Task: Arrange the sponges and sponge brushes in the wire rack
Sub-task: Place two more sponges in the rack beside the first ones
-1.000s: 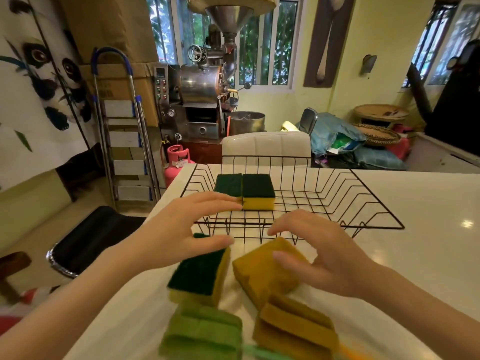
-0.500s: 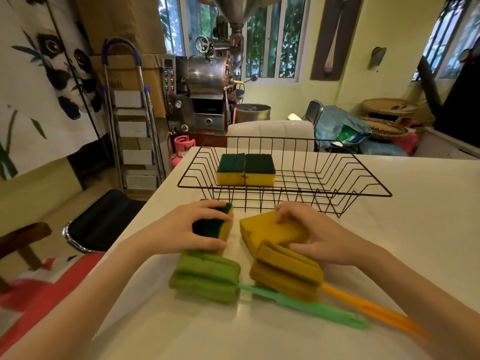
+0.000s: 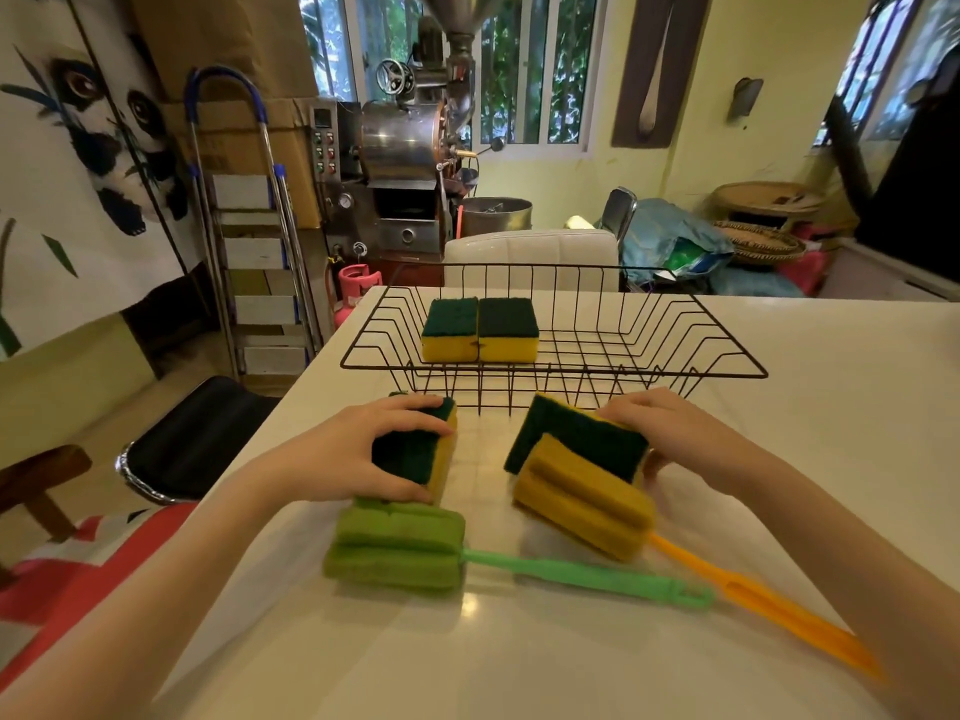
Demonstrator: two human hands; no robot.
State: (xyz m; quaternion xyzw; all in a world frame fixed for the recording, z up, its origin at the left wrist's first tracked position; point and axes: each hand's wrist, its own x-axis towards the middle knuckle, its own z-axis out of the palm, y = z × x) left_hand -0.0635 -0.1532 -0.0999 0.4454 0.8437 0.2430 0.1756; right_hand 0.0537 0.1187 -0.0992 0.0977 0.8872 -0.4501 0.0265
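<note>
A black wire rack (image 3: 727, 374) stands on the white table (image 3: 831, 433) and holds two yellow-and-green sponges (image 3: 480, 330) side by side at its left. In front of it, my left hand (image 3: 353, 449) grips a yellow sponge with a green pad (image 3: 410, 454), tipped on edge. My right hand (image 3: 670, 433) holds a second yellow-and-green sponge (image 3: 576, 439), tilted up with its green pad facing me. A green sponge brush (image 3: 400, 548) and an orange sponge brush (image 3: 582, 501) lie nearer me, handles pointing right.
The table's left edge runs beside a black stool (image 3: 192, 439). A white chair back (image 3: 530, 257) stands behind the rack. A stepladder (image 3: 254, 241), a metal roasting machine (image 3: 405, 163) and a pink gas cylinder (image 3: 356, 288) fill the room beyond.
Both hands have closed on their sponges. The right sponge has been tipped up, so its green side now faces me, and the left one stands more on edge.
</note>
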